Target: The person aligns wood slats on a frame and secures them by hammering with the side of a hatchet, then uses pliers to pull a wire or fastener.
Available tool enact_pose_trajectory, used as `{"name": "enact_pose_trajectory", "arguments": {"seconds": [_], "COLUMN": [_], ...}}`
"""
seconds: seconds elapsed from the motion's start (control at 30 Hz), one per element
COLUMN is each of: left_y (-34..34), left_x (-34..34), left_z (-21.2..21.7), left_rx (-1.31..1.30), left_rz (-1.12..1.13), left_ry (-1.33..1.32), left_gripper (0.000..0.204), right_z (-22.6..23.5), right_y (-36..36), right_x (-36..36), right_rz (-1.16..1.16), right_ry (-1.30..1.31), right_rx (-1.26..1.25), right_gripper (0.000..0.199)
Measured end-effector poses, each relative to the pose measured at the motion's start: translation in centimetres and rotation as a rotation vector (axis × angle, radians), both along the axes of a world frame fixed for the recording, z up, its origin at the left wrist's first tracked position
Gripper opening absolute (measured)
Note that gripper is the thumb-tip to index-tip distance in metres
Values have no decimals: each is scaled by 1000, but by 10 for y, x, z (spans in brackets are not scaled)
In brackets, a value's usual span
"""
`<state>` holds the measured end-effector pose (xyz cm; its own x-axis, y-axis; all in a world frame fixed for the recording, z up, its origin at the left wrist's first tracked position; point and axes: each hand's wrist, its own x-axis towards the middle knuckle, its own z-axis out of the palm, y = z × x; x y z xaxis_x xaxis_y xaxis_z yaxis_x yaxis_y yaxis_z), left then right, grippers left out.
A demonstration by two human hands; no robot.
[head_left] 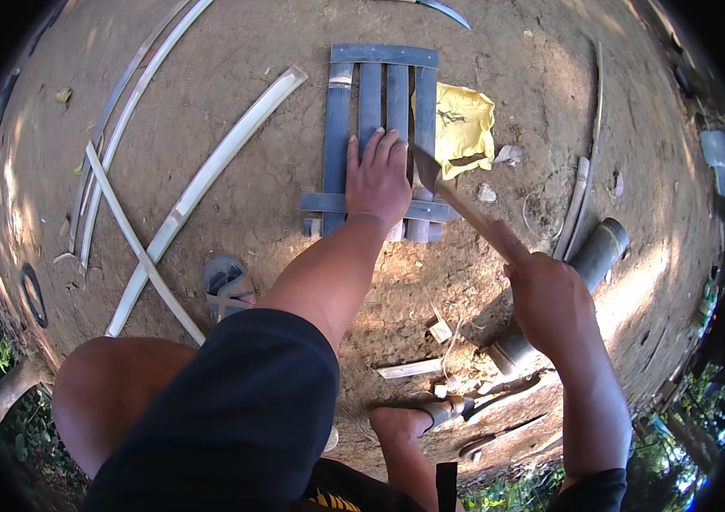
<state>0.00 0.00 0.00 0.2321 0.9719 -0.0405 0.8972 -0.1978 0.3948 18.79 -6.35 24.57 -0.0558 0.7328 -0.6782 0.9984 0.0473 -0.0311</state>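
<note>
a small rack of flat bamboo slats [379, 111] is laid on the bare earth ground [251, 213], with upright slats crossed by one batten at the far end and another near the person. the left hand [378, 181] is pressed flat on the slats, fingers spread and gripping nothing, just above the nearer batten; it is judged that the rack is being held down this way so that it does not shift under the blade. the right hand [550, 299] is clenched around the handle of a machete-like knife [443, 189], whose tip is brought to the right-hand slat, just beside the left hand's fingers. the blade is held at a slant, probably so that the edge meets the slat near the batten.

a crumpled yellow cloth or bag [465, 126] lies touching the rack's right side. long split bamboo strips [209, 175] are spread crosswise on the ground to the left, well apart from the rack. a thick bamboo tube [588, 260] lies to the right, partly behind the right hand. a bare foot [396, 422] is planted near offcuts below.
</note>
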Motion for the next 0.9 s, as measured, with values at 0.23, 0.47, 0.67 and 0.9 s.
{"name": "enact_pose_trajectory", "arguments": {"seconds": [0.23,0.47,0.67,0.9], "left_y": [46,23,0,1], "left_x": [11,8,1,10], "left_z": [-3,-2,0,0], "left_rx": [172,113,101,131], "left_rz": [0,15,28,14], "left_ry": [-36,-32,-9,-51], "left_gripper": [41,39,35,33], "right_z": [-26,-31,-44,-125], "right_y": [5,-29,-77,-168], "right_x": [3,4,12,-25], "right_rz": [-62,-180,-410,-1377], "right_ry": [11,74,306,773], "right_rx": [108,81,272,320], "right_gripper": [57,59,61,60]}}
